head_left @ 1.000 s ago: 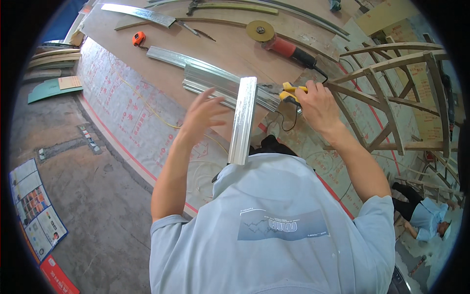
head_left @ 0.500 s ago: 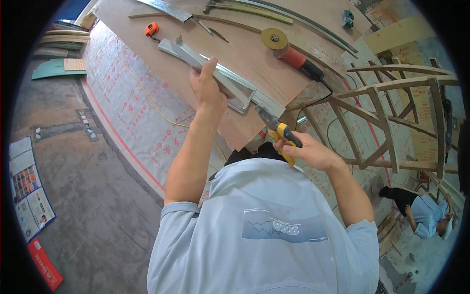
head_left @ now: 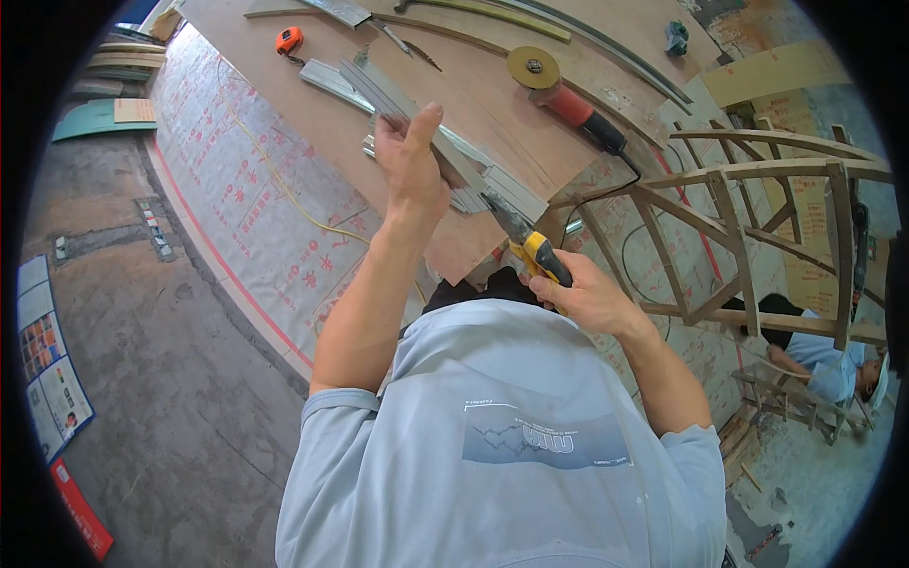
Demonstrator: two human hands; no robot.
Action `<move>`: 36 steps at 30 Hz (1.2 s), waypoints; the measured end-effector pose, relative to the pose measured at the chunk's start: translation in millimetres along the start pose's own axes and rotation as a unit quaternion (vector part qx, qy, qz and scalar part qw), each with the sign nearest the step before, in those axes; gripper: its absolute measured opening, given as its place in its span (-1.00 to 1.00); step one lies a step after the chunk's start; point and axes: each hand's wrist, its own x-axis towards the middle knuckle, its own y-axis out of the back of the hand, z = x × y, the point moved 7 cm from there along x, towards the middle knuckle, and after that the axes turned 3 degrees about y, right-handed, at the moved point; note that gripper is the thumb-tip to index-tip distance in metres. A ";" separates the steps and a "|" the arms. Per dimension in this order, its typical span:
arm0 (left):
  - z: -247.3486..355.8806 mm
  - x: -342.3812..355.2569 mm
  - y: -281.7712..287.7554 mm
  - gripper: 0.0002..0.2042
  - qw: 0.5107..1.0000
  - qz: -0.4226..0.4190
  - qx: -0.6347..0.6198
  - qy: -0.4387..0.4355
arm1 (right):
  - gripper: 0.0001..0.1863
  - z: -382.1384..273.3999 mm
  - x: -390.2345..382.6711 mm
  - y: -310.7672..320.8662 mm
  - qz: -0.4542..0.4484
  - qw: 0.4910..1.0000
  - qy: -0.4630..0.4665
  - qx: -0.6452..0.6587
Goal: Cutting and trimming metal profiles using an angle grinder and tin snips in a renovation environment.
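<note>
My left hand (head_left: 413,161) is closed round a grey metal channel (head_left: 377,93), which it holds at a slant above the plywood board (head_left: 483,104). In my right hand (head_left: 589,295) is a pair of tin snips (head_left: 516,222) with yellow and black handles, fingers wrapped round them. The snips' jaws meet the near end of the channel; whether they bite into it I cannot tell. More metal channel pieces (head_left: 327,79) lie on the board under my left hand.
An orange tape measure (head_left: 289,41) and an angle grinder (head_left: 570,106) with its cord lie on the board. To the right stands a curved wooden frame (head_left: 734,227). Beyond it another person (head_left: 822,355) bends low. A yellow cord (head_left: 284,185) crosses the printed floor sheeting.
The channel in my left hand has turned and shifted, its ribbed face now showing. The snips have moved slightly up and left against its end. The other person has bent lower behind the frame.
</note>
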 end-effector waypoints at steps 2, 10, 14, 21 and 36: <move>1.8 -0.8 2.8 -0.68 1.000 0.007 -0.009 -0.007 | -0.64 -0.5 0.4 -3.3 0.023 1.000 0.012 -0.006; 19.0 -15.7 -17.1 -0.64 0.847 -0.111 0.489 -0.173 | -0.70 7.0 9.9 -5.2 0.063 0.990 0.002 -0.128; -11.0 -54.5 -44.6 -0.52 0.778 -0.305 0.515 -0.192 | -0.69 16.4 17.7 -1.6 0.015 0.988 -0.062 -0.143; 38.5 8.3 25.9 -0.42 0.968 -0.143 0.184 -0.098 | -0.68 26.2 0.6 10.9 -0.030 0.990 -0.079 -0.109; 34.2 -0.9 43.5 -0.54 0.978 -0.139 -0.155 0.008 | -0.68 -25.9 9.6 -5.7 -0.062 0.993 0.037 -0.094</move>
